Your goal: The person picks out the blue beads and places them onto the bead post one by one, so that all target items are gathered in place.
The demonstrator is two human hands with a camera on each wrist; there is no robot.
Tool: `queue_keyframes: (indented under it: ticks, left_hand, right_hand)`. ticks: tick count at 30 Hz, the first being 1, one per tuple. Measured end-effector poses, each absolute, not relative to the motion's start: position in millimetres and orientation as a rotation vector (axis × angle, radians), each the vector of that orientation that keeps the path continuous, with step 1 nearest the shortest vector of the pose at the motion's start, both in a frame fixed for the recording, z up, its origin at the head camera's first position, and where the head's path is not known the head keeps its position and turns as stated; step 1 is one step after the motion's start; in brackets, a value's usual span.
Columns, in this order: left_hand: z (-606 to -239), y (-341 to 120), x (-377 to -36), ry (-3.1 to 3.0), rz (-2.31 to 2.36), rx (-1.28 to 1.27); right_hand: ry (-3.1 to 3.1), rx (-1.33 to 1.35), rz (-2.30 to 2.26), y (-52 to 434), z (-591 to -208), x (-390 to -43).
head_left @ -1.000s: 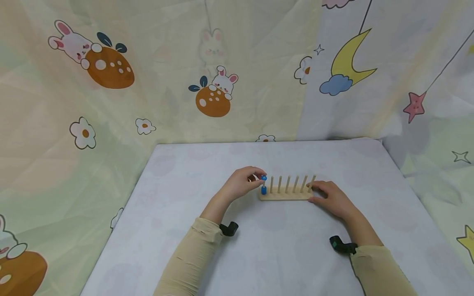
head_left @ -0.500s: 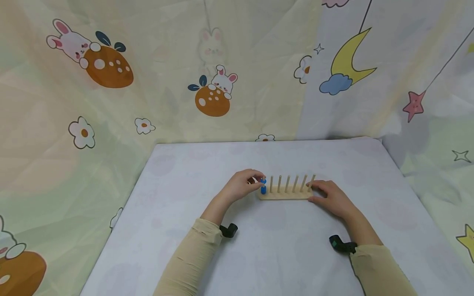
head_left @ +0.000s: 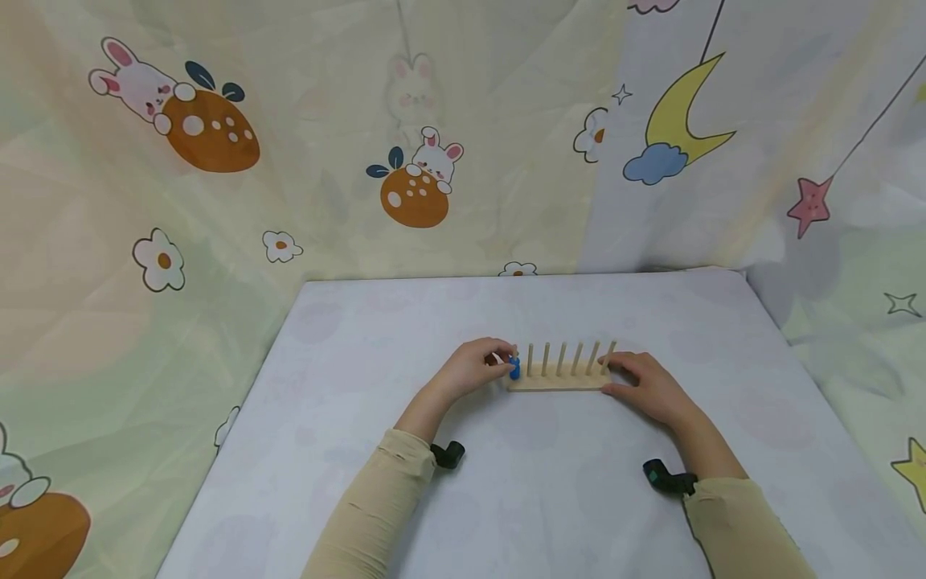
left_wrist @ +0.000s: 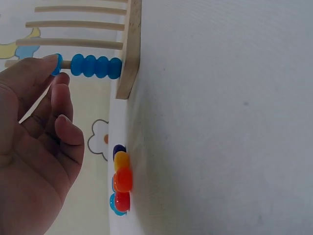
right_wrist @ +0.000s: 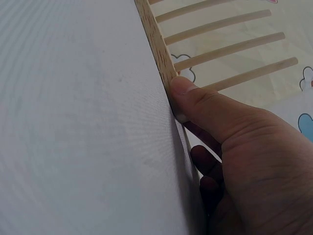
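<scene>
The blue beads sit stacked on the leftmost peg of the wooden peg board, mid-table, and our left hand pinches the top bead between thumb and fingertip, easing it down the peg. To do this well, we judge it best to keep the bead's hole square to the peg and slide, not shove, so the stack seats against the base. Our right hand braces the board's right end, thumb pressed to its edge, fingers curled behind; that hold should stay firm.

The left wrist view gives us what the head view hides: four beads already seated, plus a loose cluster of spare beads — purple, yellow, orange, red — lying beyond on the white table. The right wrist view shows the thumb flat on the base.
</scene>
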State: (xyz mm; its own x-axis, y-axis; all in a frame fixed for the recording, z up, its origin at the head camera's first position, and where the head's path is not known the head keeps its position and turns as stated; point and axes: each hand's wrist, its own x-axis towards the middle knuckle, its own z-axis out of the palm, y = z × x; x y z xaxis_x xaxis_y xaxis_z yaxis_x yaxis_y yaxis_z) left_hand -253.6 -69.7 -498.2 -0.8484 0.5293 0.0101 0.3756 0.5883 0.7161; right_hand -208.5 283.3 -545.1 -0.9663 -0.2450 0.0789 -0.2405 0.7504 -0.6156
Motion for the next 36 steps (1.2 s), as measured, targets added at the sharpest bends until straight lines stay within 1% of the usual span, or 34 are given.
queue_keyframes:
  ticks: [12, 20, 30, 36]
  left_hand:
    - [-501.4, -77.0, -253.9, 2.63, 1.068, 0.686]
    - [-502.4, -102.1, -263.6, 2.673, 1.077, 0.612]
    - [-499.4, -132.8, -276.4, 2.686, 1.107, 0.446]
    - [-505.9, -146.5, -282.9, 2.698, 1.105, 0.336]
  right_hand:
    - [2.939, -0.406, -1.023, 282.7, -545.5, -208.4]
    - [2.921, -0.39, -1.019, 283.8, -547.0, -210.1]
    - [2.923, -0.377, -1.014, 284.7, -549.4, -210.9]
    - [2.918, -0.375, -1.012, 284.0, -548.9, -211.2]
